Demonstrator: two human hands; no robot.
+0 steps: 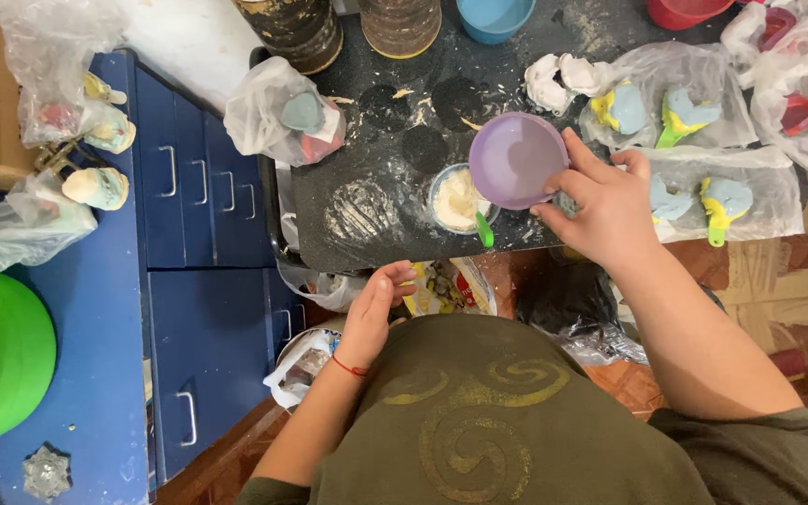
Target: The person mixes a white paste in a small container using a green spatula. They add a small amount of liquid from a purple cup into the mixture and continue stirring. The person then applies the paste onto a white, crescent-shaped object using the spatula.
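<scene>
The right hand [610, 210] pinches a tilted purple bowl [516, 159] by its rim above the dark surface [367, 224], while the left hand [376, 313] hangs empty, fingers [395, 279] loosely together.

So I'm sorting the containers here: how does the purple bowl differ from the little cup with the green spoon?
The purple bowl is larger, looks empty and is held tilted in the right hand. The little cup is smaller, white-rimmed, holds pale paste and a green spoon, and stands on the dark tray untouched. Both are round and open-topped. The left hand holds neither.
</scene>
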